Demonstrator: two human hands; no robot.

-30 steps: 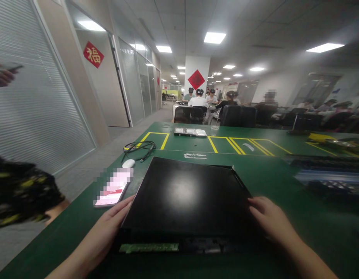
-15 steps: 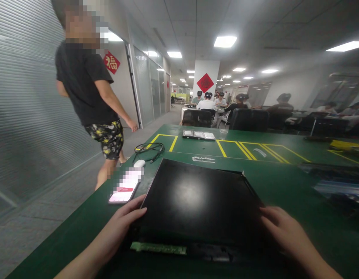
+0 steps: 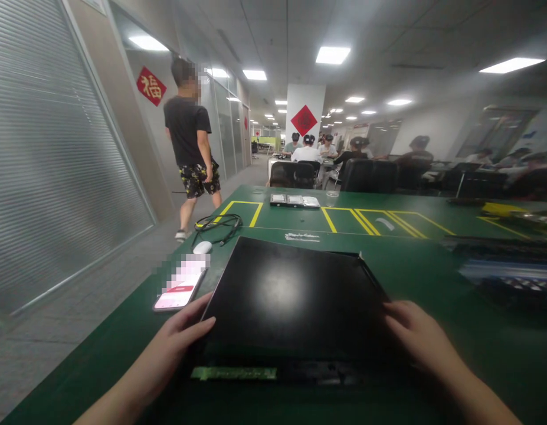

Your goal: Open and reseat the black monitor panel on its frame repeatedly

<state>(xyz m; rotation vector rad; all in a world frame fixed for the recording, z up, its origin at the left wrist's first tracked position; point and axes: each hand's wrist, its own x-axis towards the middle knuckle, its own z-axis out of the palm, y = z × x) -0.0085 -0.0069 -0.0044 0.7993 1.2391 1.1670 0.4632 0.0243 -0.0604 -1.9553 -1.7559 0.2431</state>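
A large, flat black panel (image 3: 264, 295), which looks like a monitor screen, lies between my hands over the green table. Its surface reflects a ceiling light, and a green strip (image 3: 233, 373) shows along the near side. My left hand (image 3: 184, 324) grips the left edge with the thumb on top; its other fingers are mostly hidden. On the opposite side, my right hand (image 3: 410, 324) closes on the right edge. A dark frame corner (image 3: 360, 256) shows at the far right of the panel.
Left of the panel are a phone (image 3: 180, 289), a white mouse (image 3: 202, 247) and a coiled black cable (image 3: 220, 225). Beyond lie several hard drives (image 3: 294, 200) and yellow tape (image 3: 328, 221). Dark parts (image 3: 507, 277) sit at right. A person (image 3: 189, 136) walks by the glass wall.
The walking person has gone farther away along the corridor. The view has shifted slightly, so table things appear a little more to the left. Both hands keep their hold on the panel.
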